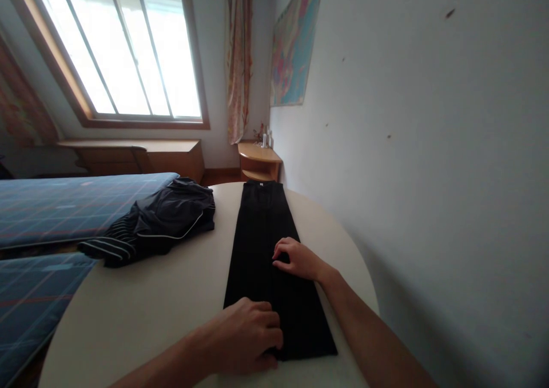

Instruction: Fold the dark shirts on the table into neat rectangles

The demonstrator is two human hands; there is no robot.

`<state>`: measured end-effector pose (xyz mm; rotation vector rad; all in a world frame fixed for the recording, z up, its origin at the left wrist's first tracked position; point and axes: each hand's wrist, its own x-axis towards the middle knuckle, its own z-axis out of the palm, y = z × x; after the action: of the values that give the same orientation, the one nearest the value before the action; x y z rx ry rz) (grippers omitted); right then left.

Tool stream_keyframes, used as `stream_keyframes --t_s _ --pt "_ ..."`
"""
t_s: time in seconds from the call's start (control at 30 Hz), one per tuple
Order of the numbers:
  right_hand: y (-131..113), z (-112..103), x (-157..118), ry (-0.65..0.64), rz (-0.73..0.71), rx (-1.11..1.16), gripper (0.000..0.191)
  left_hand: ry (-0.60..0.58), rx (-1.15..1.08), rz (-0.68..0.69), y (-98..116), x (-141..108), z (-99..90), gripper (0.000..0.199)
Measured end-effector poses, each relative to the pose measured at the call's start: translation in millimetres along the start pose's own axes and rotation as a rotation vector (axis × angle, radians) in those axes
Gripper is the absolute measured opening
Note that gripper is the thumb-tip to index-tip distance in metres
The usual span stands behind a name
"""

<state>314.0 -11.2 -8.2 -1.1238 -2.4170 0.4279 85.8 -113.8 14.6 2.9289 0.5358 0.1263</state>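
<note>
A long black garment, apparently trousers (266, 234) laid flat in a narrow strip, stretches across the round cream table (163, 302). Its narrower end with a small white tag lies at the table's far edge. The wider end is nearest me. My left hand (249, 334) is at the near left corner, its fingers curled over the cloth and thumb below, covering that corner. Over the middle right part of the cloth, my right hand (295, 258) has loosely bent fingers, thumb and forefinger a little apart, with nothing seen between them. Whether it touches the fabric is unclear.
A crumpled dark garment (171, 214) with white stripes lies at the table's left edge, overhanging it. Blue plaid mattresses (77, 202) stand left of the table. The white wall (429, 205) runs close on the right. A wooden corner shelf (259, 152) is beyond the table.
</note>
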Motion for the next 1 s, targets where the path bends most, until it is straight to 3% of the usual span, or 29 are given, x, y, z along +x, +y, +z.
stream_keyframes --t_s 0.27,0.47,0.67,0.83,1.0 --pt "-23 -7 -8 -0.115 0.057 -0.146 0.007 -0.011 -0.007 -0.026 4 1 -2.6 0.013" --pt "-61 -11 -36 -0.185 0.022 -0.163 0.004 -0.024 -0.134 -0.071 1 -3 -10.3 0.033" --pt "-90 -10 -70 -0.207 0.012 -0.158 0.018 -0.045 -0.14 -0.098 6 -13 -15.8 0.026" --pt "-105 -10 -89 -0.266 -0.027 -0.126 0.034 0.013 -0.16 -0.087 7 -22 -7.8 0.025" --pt "-106 -4 -94 -0.267 -0.066 -0.132 0.018 0.073 -0.15 -0.1 5 -24 5.0 0.022"
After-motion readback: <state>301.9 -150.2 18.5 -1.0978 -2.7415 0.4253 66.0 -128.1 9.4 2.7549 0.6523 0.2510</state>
